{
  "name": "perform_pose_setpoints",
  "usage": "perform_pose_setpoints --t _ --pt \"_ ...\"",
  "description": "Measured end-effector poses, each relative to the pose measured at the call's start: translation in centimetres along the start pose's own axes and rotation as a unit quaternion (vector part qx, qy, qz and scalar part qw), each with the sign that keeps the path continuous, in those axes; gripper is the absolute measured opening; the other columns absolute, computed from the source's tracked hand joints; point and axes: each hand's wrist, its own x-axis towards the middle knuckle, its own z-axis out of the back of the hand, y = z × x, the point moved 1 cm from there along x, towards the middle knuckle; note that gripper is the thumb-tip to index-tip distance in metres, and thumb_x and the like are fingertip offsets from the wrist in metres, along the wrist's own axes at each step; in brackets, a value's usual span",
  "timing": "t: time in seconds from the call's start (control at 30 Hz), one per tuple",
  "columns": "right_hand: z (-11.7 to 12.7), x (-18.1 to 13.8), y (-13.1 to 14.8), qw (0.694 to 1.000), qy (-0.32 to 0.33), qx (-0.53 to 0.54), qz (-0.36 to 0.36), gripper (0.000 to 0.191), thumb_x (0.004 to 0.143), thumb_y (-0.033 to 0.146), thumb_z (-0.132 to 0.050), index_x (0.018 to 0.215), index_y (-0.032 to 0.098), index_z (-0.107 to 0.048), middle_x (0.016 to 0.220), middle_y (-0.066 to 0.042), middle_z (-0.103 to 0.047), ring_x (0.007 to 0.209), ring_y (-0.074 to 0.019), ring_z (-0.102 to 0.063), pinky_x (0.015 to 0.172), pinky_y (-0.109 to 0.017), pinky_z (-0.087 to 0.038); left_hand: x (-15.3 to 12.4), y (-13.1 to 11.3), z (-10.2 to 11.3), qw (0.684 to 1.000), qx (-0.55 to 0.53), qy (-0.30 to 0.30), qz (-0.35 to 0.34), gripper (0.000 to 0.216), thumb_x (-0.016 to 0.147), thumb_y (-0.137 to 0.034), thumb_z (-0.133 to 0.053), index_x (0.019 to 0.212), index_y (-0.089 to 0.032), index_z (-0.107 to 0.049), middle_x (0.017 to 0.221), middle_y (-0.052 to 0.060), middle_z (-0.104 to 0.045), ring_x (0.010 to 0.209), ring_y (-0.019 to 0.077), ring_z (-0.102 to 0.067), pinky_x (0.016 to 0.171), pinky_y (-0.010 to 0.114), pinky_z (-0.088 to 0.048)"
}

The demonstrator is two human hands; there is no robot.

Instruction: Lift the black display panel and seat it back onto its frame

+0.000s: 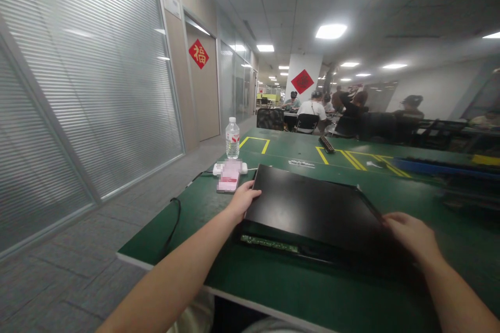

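A flat black display panel (312, 205) is tilted above the green table, gripped at its two short edges. At its left edge is my left hand (244, 200), with the thumb on top and the other fingers hidden beneath. My right hand (410, 234) pinches the right edge near the corner. Below the panel's near edge lies a narrow green circuit board strip (269, 243), beside a dark thin frame or tray whose kind I cannot make out. The phone with a pink screen (228, 176) lies just beyond my left hand.
A clear water bottle (233, 138) stands behind the phone, by a white power strip (244, 168). A black cable (177, 213) hangs over the left of the green table (156, 239). Yellow tape (353, 160) marks the far side, near a dark slotted block (326, 144). Several people sit beyond.
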Motion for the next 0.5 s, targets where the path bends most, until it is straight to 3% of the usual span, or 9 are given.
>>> perform_pose_setpoints --t 0.23,0.5 --pt "-0.12 -0.21 0.00 1.000 0.006 0.006 -0.018 0.021 0.075 0.031 -0.056 0.080 0.024 -0.075 0.087 -0.008 -0.076 0.086 -0.0280 -0.068 0.072 -0.036 -0.049 -0.24 -0.19 0.23 1.000 -0.017 0.023 0.006 0.037 0.076 -0.007 -0.067 0.112 -0.015 -0.071 0.090 0.009 -0.078 0.079 0.0225 -0.074 0.069 0.030 -0.056" --pt "-0.33 -0.90 0.35 1.000 0.010 0.007 -0.012 0.025 0.078 0.032 -0.053 0.086 0.023 -0.075 0.093 -0.008 -0.076 0.091 -0.0286 -0.068 0.076 -0.036 -0.049 0.17 0.47 0.99 1.000 -0.020 -0.016 0.006 0.041 0.075 -0.015 -0.074 0.114 -0.015 -0.065 0.091 0.009 -0.076 0.078 0.0221 -0.073 0.070 0.030 -0.056"
